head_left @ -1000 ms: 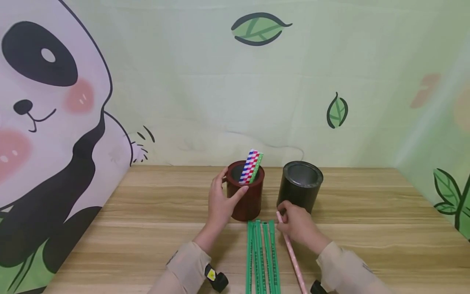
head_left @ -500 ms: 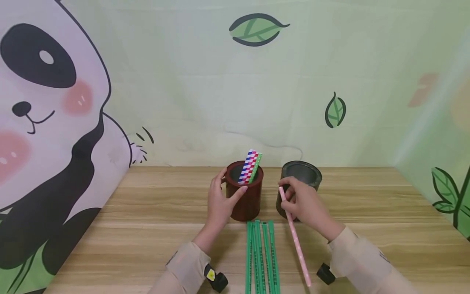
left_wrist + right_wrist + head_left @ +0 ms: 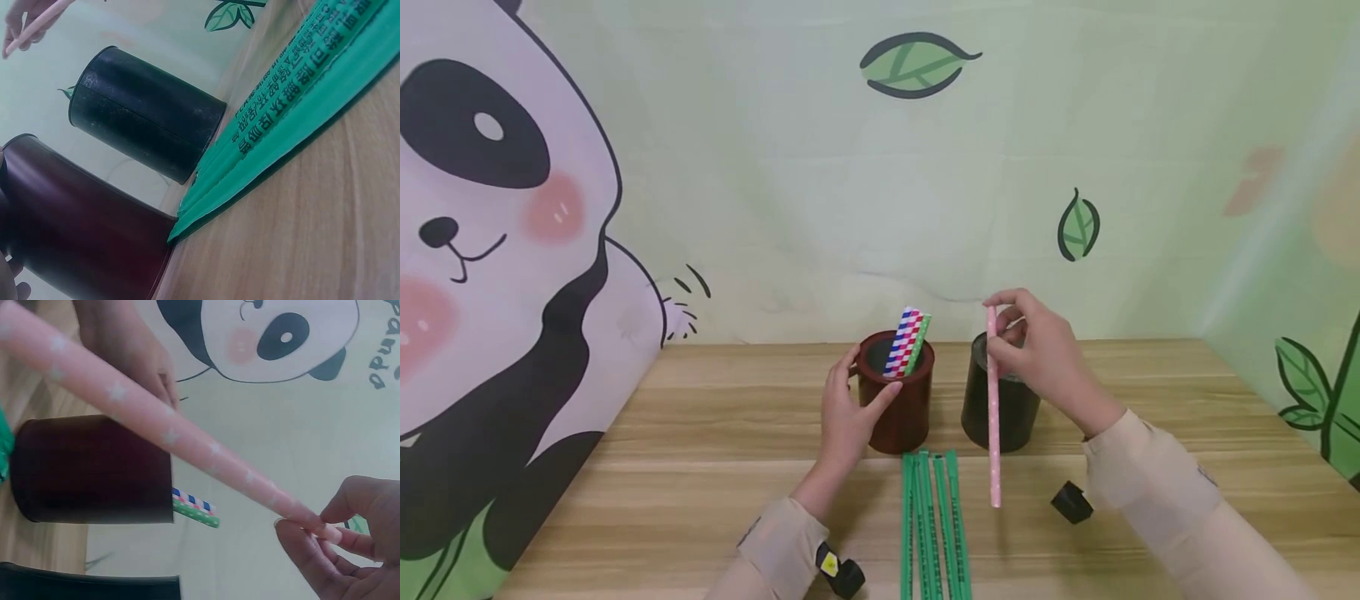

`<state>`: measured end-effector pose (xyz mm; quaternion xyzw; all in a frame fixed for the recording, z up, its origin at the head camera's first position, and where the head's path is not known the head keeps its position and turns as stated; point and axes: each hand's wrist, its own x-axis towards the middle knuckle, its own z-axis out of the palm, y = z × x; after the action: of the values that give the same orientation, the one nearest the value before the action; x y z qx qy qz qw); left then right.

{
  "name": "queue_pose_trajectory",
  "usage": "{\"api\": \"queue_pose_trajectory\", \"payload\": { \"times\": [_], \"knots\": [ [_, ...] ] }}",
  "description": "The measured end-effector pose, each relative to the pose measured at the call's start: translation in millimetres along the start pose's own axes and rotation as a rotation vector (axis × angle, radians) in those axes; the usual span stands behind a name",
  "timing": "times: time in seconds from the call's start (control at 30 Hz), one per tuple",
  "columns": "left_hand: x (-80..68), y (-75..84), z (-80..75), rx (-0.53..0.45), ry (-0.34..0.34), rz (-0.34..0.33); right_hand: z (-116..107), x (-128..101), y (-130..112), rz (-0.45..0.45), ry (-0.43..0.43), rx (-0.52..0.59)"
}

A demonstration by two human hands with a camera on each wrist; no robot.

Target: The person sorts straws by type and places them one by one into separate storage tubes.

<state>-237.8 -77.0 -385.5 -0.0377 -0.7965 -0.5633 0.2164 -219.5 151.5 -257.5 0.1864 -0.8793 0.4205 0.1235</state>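
Right thumb and fingers pinch a pink star-print straw (image 3: 995, 425) close to its top end, so the right hand (image 3: 1045, 354) is basically closed up on it. Its long axis runs pretty much up-and-down in the head view, free end pointing down, in front of the black can (image 3: 981, 417). Can's rim is partly hidden. Left hand (image 3: 848, 417) grips the dark red mug (image 3: 906, 421); patterned straws (image 3: 904, 342) lean inside, bottoms hidden. Green packets (image 3: 931, 525) get cut off at the lower edge.
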Motion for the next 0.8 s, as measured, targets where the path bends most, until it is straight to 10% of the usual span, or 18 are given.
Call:
{"api": "queue_pose_trajectory", "payload": {
  "times": [0.8],
  "knots": [
    [-0.7, 0.8, -0.3, 0.006, 0.006, -0.012, -8.1, 61.8, -6.4, -0.045, 0.359, 0.339]
  ]
}}
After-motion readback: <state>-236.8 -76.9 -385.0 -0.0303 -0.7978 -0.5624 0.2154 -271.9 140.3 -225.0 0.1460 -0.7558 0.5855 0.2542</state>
